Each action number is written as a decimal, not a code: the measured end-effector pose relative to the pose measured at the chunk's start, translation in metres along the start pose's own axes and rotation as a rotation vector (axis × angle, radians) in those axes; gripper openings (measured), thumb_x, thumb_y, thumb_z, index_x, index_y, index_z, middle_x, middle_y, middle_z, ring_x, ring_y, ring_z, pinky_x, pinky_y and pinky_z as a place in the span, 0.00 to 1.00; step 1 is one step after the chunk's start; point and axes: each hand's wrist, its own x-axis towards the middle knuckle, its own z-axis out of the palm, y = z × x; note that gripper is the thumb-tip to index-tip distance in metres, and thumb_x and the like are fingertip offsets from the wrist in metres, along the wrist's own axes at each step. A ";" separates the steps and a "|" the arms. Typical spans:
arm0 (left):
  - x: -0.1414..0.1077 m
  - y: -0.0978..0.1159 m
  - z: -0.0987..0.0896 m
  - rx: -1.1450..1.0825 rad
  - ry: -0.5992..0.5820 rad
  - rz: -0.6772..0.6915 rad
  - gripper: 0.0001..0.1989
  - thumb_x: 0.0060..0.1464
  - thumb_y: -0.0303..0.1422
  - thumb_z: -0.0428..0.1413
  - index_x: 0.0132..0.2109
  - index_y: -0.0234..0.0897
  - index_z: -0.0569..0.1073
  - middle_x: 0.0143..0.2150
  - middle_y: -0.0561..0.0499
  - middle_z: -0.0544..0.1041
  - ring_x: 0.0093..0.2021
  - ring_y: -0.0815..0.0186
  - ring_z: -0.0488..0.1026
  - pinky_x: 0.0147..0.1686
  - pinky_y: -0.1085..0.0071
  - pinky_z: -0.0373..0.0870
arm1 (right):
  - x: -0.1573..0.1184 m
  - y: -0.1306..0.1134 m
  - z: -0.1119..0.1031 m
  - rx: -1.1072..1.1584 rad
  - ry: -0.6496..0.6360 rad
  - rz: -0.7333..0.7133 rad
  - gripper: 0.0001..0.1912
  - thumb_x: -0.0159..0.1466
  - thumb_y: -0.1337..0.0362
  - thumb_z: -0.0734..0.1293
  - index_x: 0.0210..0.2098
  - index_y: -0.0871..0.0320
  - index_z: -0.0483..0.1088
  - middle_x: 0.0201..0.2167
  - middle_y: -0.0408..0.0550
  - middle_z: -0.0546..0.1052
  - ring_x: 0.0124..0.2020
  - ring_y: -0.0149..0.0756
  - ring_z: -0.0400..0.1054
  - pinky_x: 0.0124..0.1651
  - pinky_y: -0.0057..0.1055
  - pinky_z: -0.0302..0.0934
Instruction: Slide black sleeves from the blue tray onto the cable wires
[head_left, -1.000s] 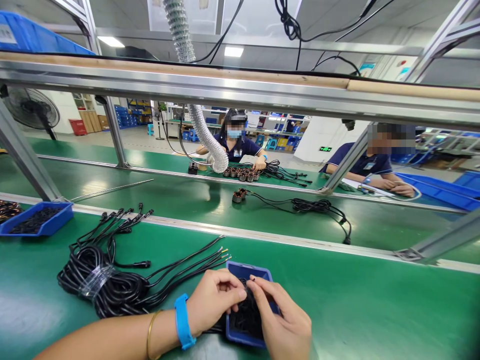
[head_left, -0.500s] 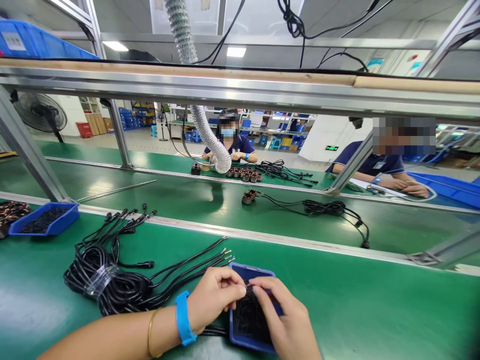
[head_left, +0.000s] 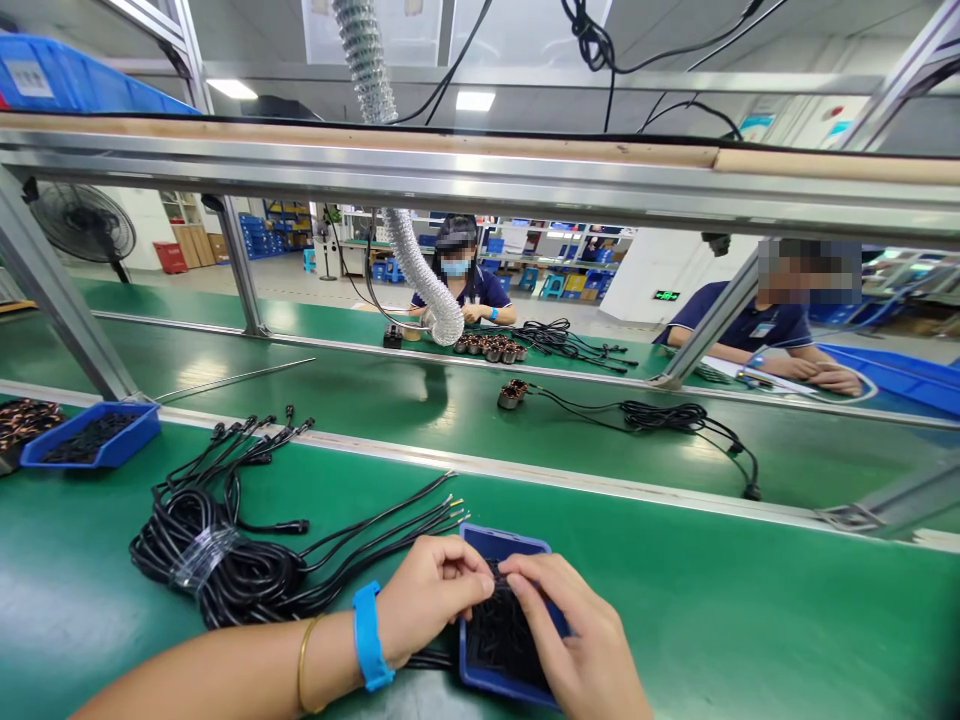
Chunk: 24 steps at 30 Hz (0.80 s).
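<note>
Both my hands are over a small blue bin (head_left: 504,690) filled with short black pieces (head_left: 499,635) that look like bits of tubing. My left hand (head_left: 431,590), with a blue band at its wrist, pinches thumb against forefinger above the bin's left side. Facing it, my right hand (head_left: 566,620) pinches too, its fingertips close to the left ones. Whatever sits between the fingertips is too small to make out. Left of the bin lies a taped bundle of black cables (head_left: 225,560), with stripped wire ends pointing towards the bin. More cable passes beneath my left wrist.
Another blue bin (head_left: 142,435) of black pieces stands at the left, beside copper-wound coils (head_left: 26,430). A coil with cable (head_left: 513,394) lies on the middle green strip. Across from me sit two people. A metal frame (head_left: 450,180) and a silver duct (head_left: 427,280) hang ahead.
The coil and its cable on the middle strip have shifted to the right. My hands keep nearly the same pinched pose over the bin.
</note>
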 end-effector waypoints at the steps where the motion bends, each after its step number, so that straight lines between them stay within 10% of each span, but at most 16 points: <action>1: 0.000 -0.001 0.000 -0.016 0.005 0.011 0.12 0.43 0.38 0.58 0.32 0.32 0.71 0.23 0.55 0.65 0.23 0.71 0.62 0.24 0.73 0.57 | 0.001 -0.001 -0.001 0.008 -0.028 -0.006 0.08 0.68 0.69 0.63 0.40 0.53 0.74 0.35 0.44 0.79 0.36 0.31 0.74 0.42 0.23 0.68; 14: -0.016 0.006 0.001 0.076 0.073 0.287 0.05 0.49 0.26 0.53 0.36 0.35 0.66 0.34 0.51 0.68 0.36 0.66 0.66 0.40 0.68 0.64 | -0.011 0.010 0.017 0.470 -0.165 0.538 0.10 0.63 0.57 0.69 0.34 0.56 0.77 0.29 0.45 0.79 0.25 0.31 0.72 0.29 0.22 0.68; 24: -0.015 0.000 0.000 -0.020 0.034 0.187 0.07 0.48 0.29 0.54 0.34 0.37 0.63 0.30 0.54 0.66 0.31 0.68 0.67 0.33 0.70 0.65 | -0.001 0.004 0.012 0.320 -0.056 0.188 0.05 0.62 0.63 0.70 0.32 0.54 0.79 0.29 0.44 0.80 0.30 0.32 0.76 0.36 0.21 0.69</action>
